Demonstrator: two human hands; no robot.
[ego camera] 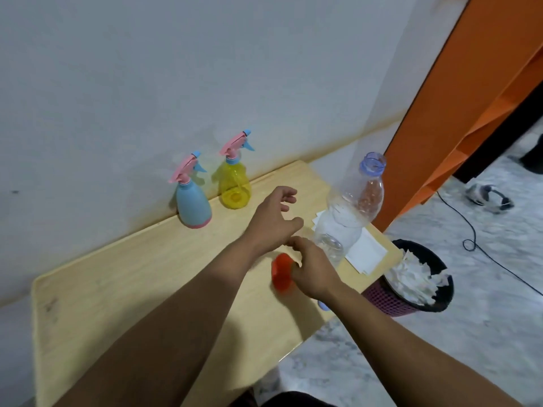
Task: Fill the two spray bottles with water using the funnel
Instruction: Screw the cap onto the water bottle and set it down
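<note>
pale wooden worktop (pixel 117 289) against a white wall: orange funnel (pixel 281 273) is gripped by the right hand (pixel 316 268); left hand (pixel 274 218), fingers loosely spread, is nearer the capped spray bottles (pixel 194 201) standing beyond.

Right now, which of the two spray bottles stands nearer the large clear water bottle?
The yellow spray bottle, see-through, farther back along the wall. The opaque blue spray bottle stands on its other side, farther from the clear water bottle.

Spray bottles, funnel and water bottle on wooden tabletop

Blue spray bottle (pixel 194 202) and yellow spray bottle (pixel 235 179) upright along far edge, capped; orange funnel (pixel 281 274) mid-table; uncapped clear water bottle (pixel 351 207) toward right edge.
</note>
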